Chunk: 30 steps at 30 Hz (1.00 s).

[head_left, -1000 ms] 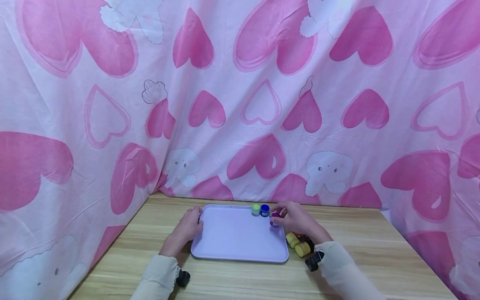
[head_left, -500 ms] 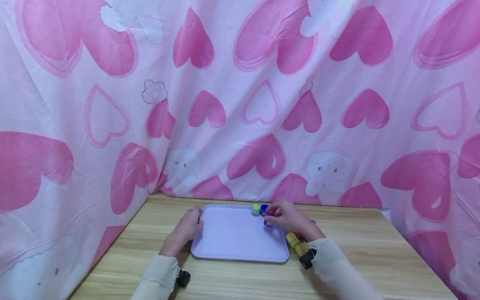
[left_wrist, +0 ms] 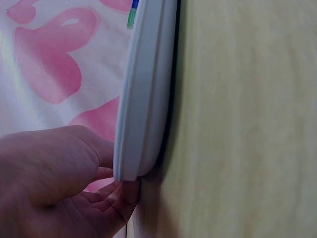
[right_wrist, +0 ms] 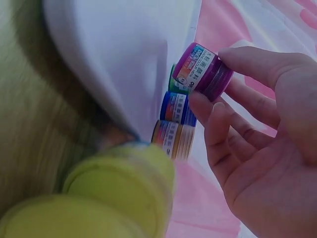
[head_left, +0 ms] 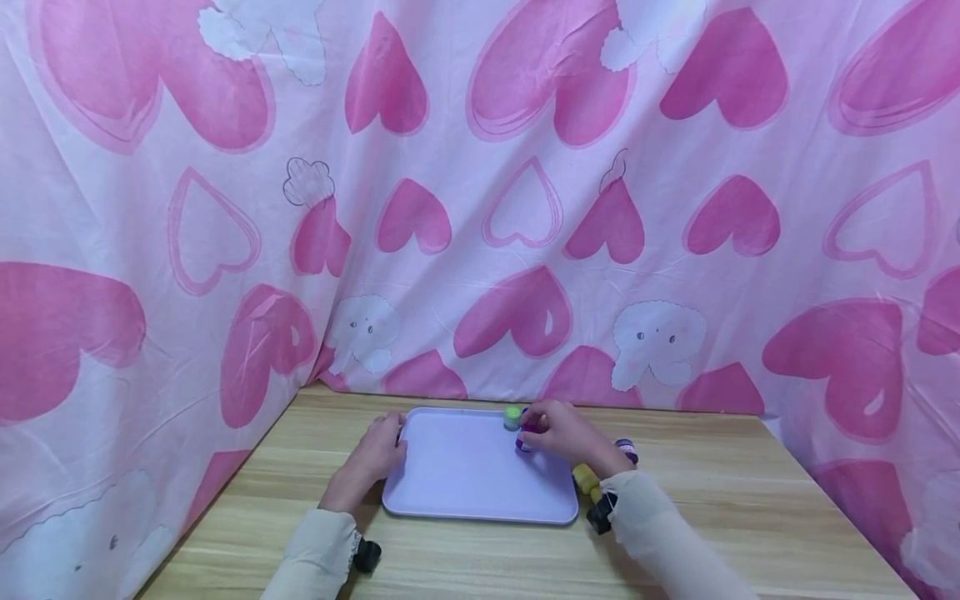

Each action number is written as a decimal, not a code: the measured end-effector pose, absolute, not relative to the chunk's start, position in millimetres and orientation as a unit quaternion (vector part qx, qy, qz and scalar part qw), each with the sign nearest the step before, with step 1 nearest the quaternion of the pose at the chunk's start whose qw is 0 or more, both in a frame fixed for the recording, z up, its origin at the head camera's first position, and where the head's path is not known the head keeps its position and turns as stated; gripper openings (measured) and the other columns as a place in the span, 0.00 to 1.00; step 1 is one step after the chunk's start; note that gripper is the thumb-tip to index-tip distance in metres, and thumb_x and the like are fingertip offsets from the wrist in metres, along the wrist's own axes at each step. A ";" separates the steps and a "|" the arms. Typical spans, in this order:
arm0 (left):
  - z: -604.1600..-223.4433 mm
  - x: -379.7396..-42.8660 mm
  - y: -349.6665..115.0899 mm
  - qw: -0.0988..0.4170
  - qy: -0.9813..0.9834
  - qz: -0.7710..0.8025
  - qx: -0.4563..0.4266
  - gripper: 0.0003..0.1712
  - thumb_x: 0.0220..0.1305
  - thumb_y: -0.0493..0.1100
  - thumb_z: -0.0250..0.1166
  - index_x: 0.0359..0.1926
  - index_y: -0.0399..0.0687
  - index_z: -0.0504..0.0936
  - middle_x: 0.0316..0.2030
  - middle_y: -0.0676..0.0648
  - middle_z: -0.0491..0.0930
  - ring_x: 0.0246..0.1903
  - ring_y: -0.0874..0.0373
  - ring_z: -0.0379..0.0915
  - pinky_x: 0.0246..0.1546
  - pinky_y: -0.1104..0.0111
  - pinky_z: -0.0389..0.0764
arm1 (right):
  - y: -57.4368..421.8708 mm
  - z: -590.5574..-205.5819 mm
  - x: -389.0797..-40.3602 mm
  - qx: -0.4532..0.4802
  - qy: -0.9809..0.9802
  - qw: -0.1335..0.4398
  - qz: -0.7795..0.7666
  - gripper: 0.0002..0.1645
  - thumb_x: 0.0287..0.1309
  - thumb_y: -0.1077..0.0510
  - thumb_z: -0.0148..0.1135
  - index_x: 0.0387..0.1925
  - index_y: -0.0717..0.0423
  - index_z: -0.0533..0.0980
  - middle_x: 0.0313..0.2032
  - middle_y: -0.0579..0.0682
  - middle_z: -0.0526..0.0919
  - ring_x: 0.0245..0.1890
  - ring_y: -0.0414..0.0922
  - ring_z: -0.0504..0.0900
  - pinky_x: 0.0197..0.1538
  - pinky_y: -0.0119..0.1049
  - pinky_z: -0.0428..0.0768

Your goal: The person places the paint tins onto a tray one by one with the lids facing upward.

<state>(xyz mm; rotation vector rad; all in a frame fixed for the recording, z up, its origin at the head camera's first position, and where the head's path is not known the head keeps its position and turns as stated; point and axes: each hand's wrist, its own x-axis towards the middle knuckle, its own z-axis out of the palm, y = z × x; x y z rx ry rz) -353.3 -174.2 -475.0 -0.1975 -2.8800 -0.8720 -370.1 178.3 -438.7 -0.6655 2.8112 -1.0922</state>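
My left hand (head_left: 371,458) grips the left edge of a lilac tray (head_left: 472,479), thumb at the rim (left_wrist: 130,124). Over the tray's right part, my right hand (head_left: 566,433) pinches a magenta paint jar (right_wrist: 203,69) between thumb and fingers; the jar is tilted in the right wrist view. Behind it along the tray are a green jar (head_left: 512,418), a blue jar (right_wrist: 176,106) and a brown-orange jar (right_wrist: 171,139). In the head view, the right hand mostly covers the blue one, and I cannot make out the brown-orange one.
Yellow jars (head_left: 585,478) lie on the wooden table (head_left: 465,558) right of the tray, partly under the right wrist. A dark purple jar (head_left: 626,451) stands farther right. A pink heart-patterned curtain (head_left: 480,250) hangs behind the table.
My right hand has moved left with the magenta jar, farther over the tray and in front of the blue jar. The purple jar at right has come into view. The left hand stays put.
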 end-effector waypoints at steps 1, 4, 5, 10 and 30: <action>-475.5 -353.9 -174.5 0.062 -0.953 -0.289 -0.065 0.21 0.74 0.32 0.64 0.63 0.26 0.76 0.56 0.29 0.81 0.61 0.36 0.81 0.67 0.44 0.83 | 176.6 -438.7 -370.7 -0.219 0.910 0.024 -0.352 0.14 0.66 0.57 0.77 0.50 0.57 0.88 0.41 0.46 0.88 0.41 0.46 0.84 0.48 0.39 0.88; -476.3 -354.8 -174.4 0.060 -0.953 -0.290 -0.065 0.21 0.74 0.33 0.64 0.63 0.26 0.76 0.57 0.29 0.81 0.61 0.37 0.81 0.67 0.44 0.83 | 171.4 -439.0 -371.7 -0.216 0.914 0.018 -0.344 0.13 0.64 0.56 0.79 0.48 0.55 0.88 0.40 0.45 0.88 0.42 0.45 0.83 0.50 0.39 0.88; -476.0 -354.6 -174.2 0.060 -0.952 -0.292 -0.064 0.21 0.74 0.33 0.64 0.63 0.26 0.76 0.57 0.28 0.81 0.61 0.37 0.81 0.67 0.44 0.83 | 170.0 -439.4 -372.1 -0.215 0.915 0.017 -0.341 0.13 0.63 0.56 0.79 0.47 0.54 0.88 0.40 0.44 0.88 0.42 0.45 0.83 0.50 0.40 0.89; -474.6 -353.6 -173.3 0.064 -0.953 -0.287 -0.068 0.21 0.73 0.33 0.65 0.62 0.26 0.76 0.55 0.29 0.81 0.59 0.37 0.81 0.66 0.42 0.83 | 164.2 -441.1 -374.0 -0.220 0.916 0.010 -0.336 0.14 0.61 0.57 0.81 0.46 0.54 0.88 0.42 0.47 0.89 0.42 0.45 0.85 0.53 0.44 0.90; -478.2 -358.0 -176.0 0.056 -0.957 -0.279 -0.061 0.22 0.74 0.34 0.64 0.65 0.28 0.76 0.58 0.30 0.81 0.62 0.38 0.80 0.68 0.42 0.82 | 145.3 -444.4 -382.5 -0.259 0.912 -0.050 -0.315 0.17 0.61 0.60 0.80 0.51 0.59 0.89 0.43 0.52 0.89 0.41 0.44 0.86 0.49 0.43 0.90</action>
